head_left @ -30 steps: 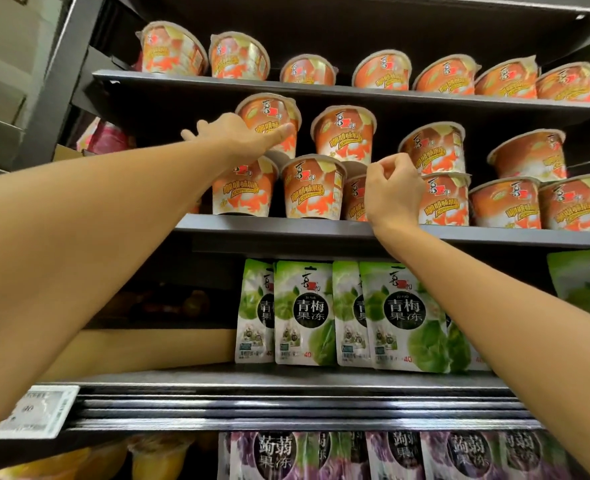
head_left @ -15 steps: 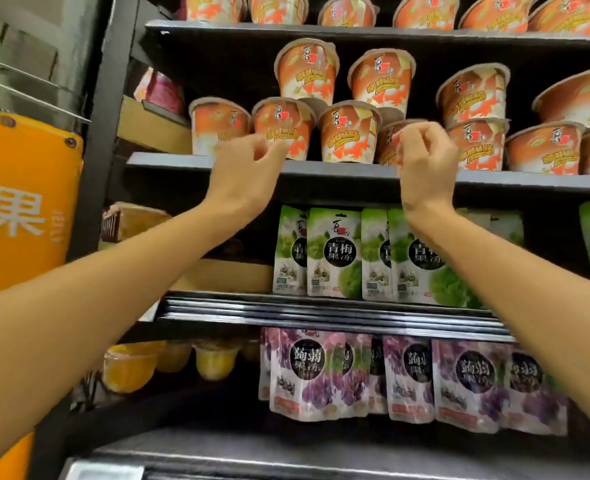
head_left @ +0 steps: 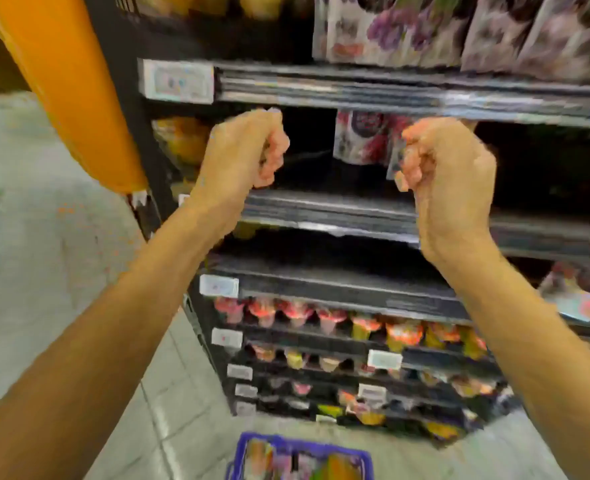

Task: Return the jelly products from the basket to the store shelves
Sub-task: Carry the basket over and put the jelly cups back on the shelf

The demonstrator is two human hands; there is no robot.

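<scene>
The picture is blurred by motion. My left hand (head_left: pixel 241 154) and my right hand (head_left: pixel 446 174) hover side by side in front of the dark shelving, both with fingers curled in and holding nothing. A blue basket (head_left: pixel 363 457) stands on the floor at the bottom edge, directly below my arms, with several colourful jelly products (head_left: pixel 321 467) inside. A dark jelly pouch (head_left: pixel 359 136) stands on the shelf between my hands. Purple jelly pouches (head_left: pixel 425 29) fill the shelf above.
Dark metal shelves (head_left: pixel 356 209) step outward toward the floor, with rows of small jelly cups (head_left: pixel 356 327) and white price tags (head_left: pixel 177 81). An orange sign panel (head_left: pixel 79 91) hangs at the left. Grey tiled floor (head_left: pixel 44 254) lies left of the rack.
The view has swung down from the orange cup shelves to the lower shelves and the basket. Both hands have left the cup shelf and dropped lower, and the left hand has curled shut.
</scene>
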